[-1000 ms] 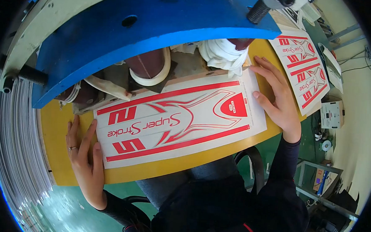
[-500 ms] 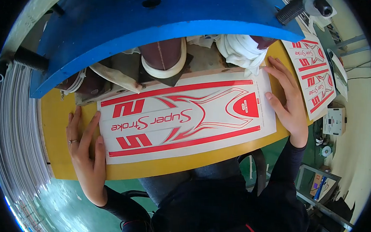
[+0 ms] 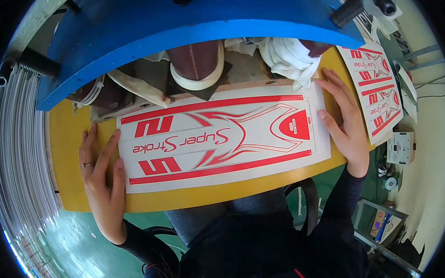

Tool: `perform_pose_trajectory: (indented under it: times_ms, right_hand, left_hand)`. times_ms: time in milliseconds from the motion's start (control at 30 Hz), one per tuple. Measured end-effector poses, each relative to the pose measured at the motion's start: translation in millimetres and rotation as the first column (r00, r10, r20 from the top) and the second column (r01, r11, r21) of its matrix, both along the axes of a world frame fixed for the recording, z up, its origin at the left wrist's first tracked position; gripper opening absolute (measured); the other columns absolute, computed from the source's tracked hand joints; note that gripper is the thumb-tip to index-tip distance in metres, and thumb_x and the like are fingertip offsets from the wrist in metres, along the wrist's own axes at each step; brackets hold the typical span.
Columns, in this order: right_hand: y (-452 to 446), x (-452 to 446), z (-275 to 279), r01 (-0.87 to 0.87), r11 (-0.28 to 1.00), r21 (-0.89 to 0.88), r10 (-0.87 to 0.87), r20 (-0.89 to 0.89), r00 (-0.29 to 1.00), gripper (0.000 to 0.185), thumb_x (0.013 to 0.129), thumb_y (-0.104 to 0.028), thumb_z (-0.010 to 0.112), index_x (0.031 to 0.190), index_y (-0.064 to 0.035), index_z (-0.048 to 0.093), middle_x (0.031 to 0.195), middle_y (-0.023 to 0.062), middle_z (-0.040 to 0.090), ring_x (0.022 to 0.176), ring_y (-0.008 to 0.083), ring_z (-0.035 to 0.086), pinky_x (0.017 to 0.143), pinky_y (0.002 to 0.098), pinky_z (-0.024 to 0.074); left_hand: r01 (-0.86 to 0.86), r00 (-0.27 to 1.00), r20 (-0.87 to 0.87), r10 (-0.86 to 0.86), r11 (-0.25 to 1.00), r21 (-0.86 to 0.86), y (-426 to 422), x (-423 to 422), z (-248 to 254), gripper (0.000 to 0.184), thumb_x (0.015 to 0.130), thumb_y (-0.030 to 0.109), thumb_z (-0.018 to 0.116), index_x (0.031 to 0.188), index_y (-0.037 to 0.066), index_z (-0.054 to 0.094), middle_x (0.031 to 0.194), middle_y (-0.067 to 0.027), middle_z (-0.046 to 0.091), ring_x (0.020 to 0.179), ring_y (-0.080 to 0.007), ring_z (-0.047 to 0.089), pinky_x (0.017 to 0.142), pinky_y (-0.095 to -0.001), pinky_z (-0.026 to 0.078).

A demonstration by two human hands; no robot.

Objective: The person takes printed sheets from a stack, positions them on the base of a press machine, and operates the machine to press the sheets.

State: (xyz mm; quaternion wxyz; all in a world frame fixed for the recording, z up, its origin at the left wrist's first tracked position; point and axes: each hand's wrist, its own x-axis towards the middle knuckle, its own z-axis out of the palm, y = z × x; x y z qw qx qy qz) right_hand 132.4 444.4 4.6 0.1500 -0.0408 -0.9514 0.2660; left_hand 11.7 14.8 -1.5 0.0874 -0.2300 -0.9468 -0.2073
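Note:
A white printed sheet [image 3: 255, 133] with red stripes, red graphics and "Super Stroke" lettering lies flat in front of me. Along its left short edge, my left hand [image 3: 102, 183] rests with fingers spread, a ring on one of them. My right hand [image 3: 345, 123] is open at the opposite end, thumb and fingertips on the sheet's right margin. Neither hand grasps anything. The sheet's far long edge lies against or close to a metal block [image 3: 241, 69] under a blue plate [image 3: 203, 30].
Beneath the sheet is a yellow board [image 3: 69, 186]. Dark-red cylinders [image 3: 194, 62] wrapped in white cloth stand below the blue plate. A tall stack of sheets [image 3: 20, 148] rises at left. More red-printed sheets [image 3: 380, 104] lie at right. Threaded bolts [image 3: 39, 63] flank the plate.
The camera view has tilted very slightly. Both hands keep their places at the two ends of the sheet.

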Motion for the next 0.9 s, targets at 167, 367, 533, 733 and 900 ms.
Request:
perform_pose_trajectory:
  times_ms: [167,367,533,733,900]
  right_hand:
    - [2.3,0.7,-0.5,-0.008,1.000,-0.003,0.008,-0.017,1.000,0.050,0.086,-0.016,0.067,0.135,-0.0065,0.062,0.149,0.0203,0.052,0.145,0.0402,0.041,0.118,0.0467,0.0329]
    - [1.8,0.8,-0.2,-0.002,1.000,-0.011,0.001,-0.016,1.000,0.050,0.086,-0.018,0.067,0.134,-0.0065,0.062,0.149,0.0208,0.052,0.144,0.0397,0.042,0.118,0.0456,0.0333]
    - [2.4,1.1,-0.8,0.002,1.000,-0.007,-0.002,-0.021,1.000,0.049,0.087,-0.018,0.067,0.134,-0.0063,0.062,0.149,0.0212,0.052,0.144,0.0396,0.043,0.118,0.0449,0.0339]
    - [3.3,0.7,-2.4,-0.009,1.000,-0.016,0.008,-0.029,1.000,0.049,0.087,-0.017,0.067,0.134,-0.0063,0.062,0.148,0.0211,0.052,0.144,0.0394,0.043,0.118,0.0449,0.0340]
    - [2.2,1.4,-2.3,-0.024,1.000,-0.008,0.024,-0.024,0.999,0.049,0.088,-0.016,0.067,0.135,-0.0062,0.061,0.149,0.0206,0.052,0.145,0.0397,0.042,0.118,0.0449,0.0326]
  left_hand:
    - [0.007,1.000,-0.013,-0.007,1.000,-0.022,-1.0,-0.8,-0.1,0.039,0.097,0.017,0.054,0.132,0.011,0.069,0.155,-0.0182,0.047,0.148,-0.0405,0.037,0.120,-0.0533,0.027]
    - [0.005,1.000,-0.007,-0.005,1.000,0.005,1.0,-0.4,0.7,0.039,0.097,0.018,0.054,0.133,0.011,0.069,0.155,-0.0175,0.048,0.147,-0.0403,0.037,0.120,-0.0533,0.027]
    - [0.020,0.999,-0.026,-0.020,1.000,-0.013,-2.9,-2.0,-1.7,0.038,0.099,0.020,0.054,0.133,0.011,0.069,0.155,-0.0176,0.049,0.147,-0.0402,0.038,0.120,-0.0532,0.028]
    - [0.022,1.000,-0.018,-0.022,1.000,-0.006,-0.3,-0.5,0.1,0.039,0.098,0.018,0.054,0.133,0.011,0.069,0.154,-0.0189,0.049,0.147,-0.0408,0.038,0.120,-0.0526,0.028]
    - [0.037,0.999,-0.026,-0.037,0.999,0.003,-1.1,-1.2,0.3,0.039,0.096,0.014,0.055,0.133,0.011,0.069,0.153,-0.0194,0.049,0.146,-0.0422,0.038,0.120,-0.0524,0.028]
